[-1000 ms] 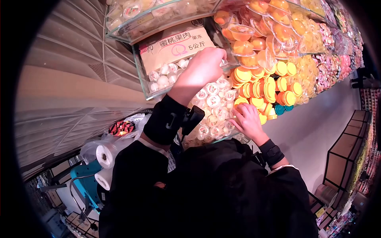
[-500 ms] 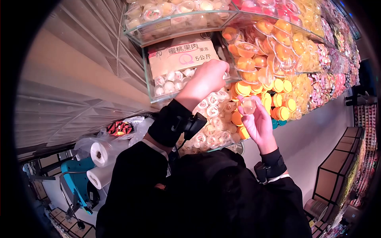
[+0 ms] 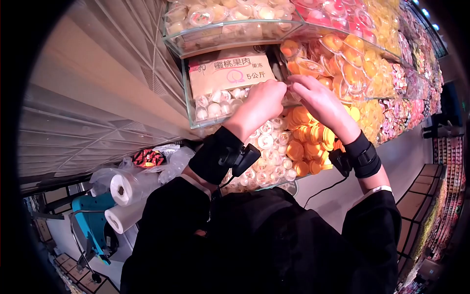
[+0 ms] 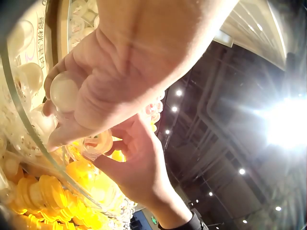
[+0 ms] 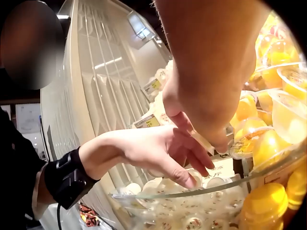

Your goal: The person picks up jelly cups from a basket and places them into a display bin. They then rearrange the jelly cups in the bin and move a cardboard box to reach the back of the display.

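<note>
Over the front edge of the peach jelly bin, my left hand (image 3: 264, 100) curls its fingers round a whitish round jelly cup (image 4: 64, 91), with the thumb below it. My right hand (image 3: 320, 103) is close beside it, palm down in the head view. Its thumb and fingers pinch a clear jelly cup (image 4: 98, 143), seen in the left wrist view just past my left hand. In the head view both held cups are hidden behind my hands. White jelly cups (image 3: 215, 109) lie in the bin behind my left hand.
A cardboard sign (image 3: 227, 73) stands in the bin behind a glass edge (image 5: 192, 191). Yellow-orange lidded cups (image 3: 308, 147) and small printed jelly cups (image 3: 264, 142) are heaped below. Orange jelly cups (image 3: 355, 59) fill the right bin. Plastic bag rolls (image 3: 129, 188) lie at left.
My right hand came up from the lower heap, showed the clear jelly cup, then moved up and left beside my left hand. My left hand stays at the bin's edge.
</note>
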Available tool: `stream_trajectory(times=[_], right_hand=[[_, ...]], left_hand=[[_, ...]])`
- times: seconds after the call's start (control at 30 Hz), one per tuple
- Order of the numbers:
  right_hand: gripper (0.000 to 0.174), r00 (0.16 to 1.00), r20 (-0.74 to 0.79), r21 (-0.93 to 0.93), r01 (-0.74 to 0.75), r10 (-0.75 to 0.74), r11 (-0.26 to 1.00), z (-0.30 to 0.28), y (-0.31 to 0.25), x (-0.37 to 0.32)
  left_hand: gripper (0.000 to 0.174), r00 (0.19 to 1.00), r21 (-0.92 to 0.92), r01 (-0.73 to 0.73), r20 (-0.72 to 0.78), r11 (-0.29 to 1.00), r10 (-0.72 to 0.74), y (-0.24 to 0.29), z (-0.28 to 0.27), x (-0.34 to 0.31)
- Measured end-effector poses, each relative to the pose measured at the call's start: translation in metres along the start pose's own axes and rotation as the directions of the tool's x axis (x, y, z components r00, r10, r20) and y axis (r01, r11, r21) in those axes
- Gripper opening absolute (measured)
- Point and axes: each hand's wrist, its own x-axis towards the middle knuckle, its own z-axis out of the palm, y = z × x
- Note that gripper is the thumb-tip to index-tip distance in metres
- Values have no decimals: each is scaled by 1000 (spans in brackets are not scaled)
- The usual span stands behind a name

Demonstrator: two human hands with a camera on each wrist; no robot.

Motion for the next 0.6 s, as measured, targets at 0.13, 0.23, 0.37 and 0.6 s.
stream_trajectory(times=[0.13, 0.23, 0.37, 0.6], right_hand=[[31, 997, 0, 11, -75, 75, 997, 4, -9, -7], [38, 991, -93, -84, -106, 98, 991, 7, -14, -15], [44, 961, -19, -58, -278, 277, 959, 21, -18, -29], [55, 953, 51, 139, -304, 300, 942, 41, -34, -33]], left_hand=[[40, 1000, 1, 15, 15, 1000, -15, 0, -3, 0], [40, 1000, -10, 30, 9, 1000, -30, 1, -5, -1], [38, 999, -110, 21, -42, 994, -26, -5, 0, -2], [38, 999, -102, -14, -39, 995, 10, -6, 0, -1]])
